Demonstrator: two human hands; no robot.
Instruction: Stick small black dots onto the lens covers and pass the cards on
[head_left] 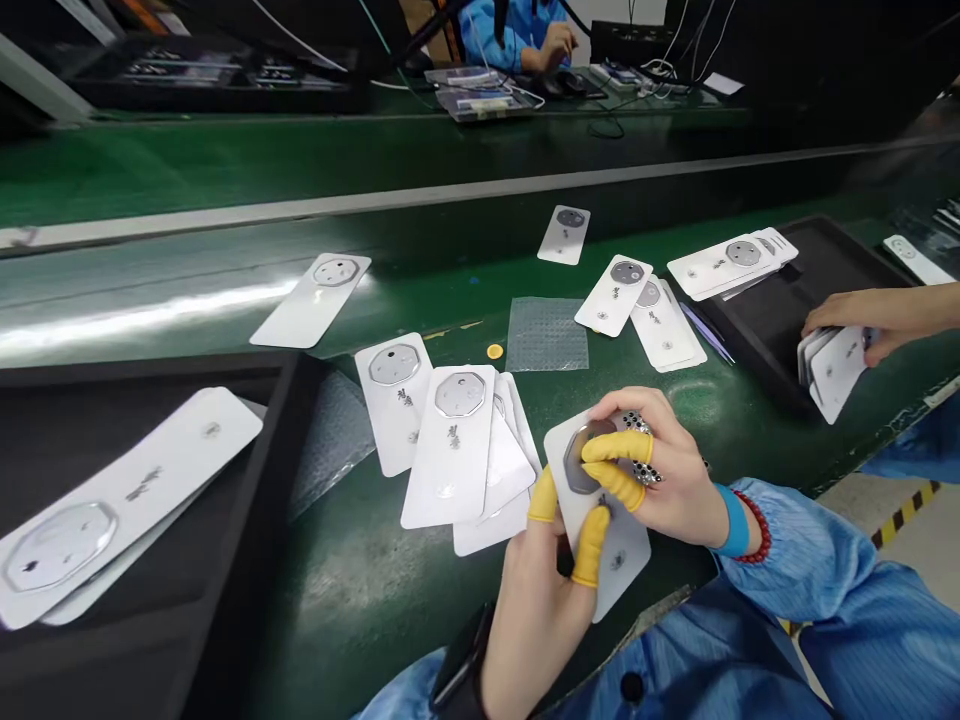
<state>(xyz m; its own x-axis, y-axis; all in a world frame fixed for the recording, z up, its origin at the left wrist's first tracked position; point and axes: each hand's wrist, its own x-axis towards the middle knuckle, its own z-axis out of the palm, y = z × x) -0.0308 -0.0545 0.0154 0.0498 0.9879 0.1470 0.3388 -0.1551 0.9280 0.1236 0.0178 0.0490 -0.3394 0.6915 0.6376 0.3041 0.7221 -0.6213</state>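
I hold a white phone back cover (619,552) with an octagonal camera cut-out over the green bench near its front edge. My left hand (541,590), with yellow finger cots, grips the cover from below. My right hand (654,472), also in yellow cots, presses its fingers on the camera ring area from above. Just left of my hands lies a fanned pile of white back covers (457,450).
A black tray (150,600) at the left holds more covers. Single covers (311,300) lie across the green bench (360,590), with a clear bubble sheet (547,333) and a small yellow dot (494,351). At the right, another person's hand (870,320) holds a stack of covers over a second black tray (787,310).
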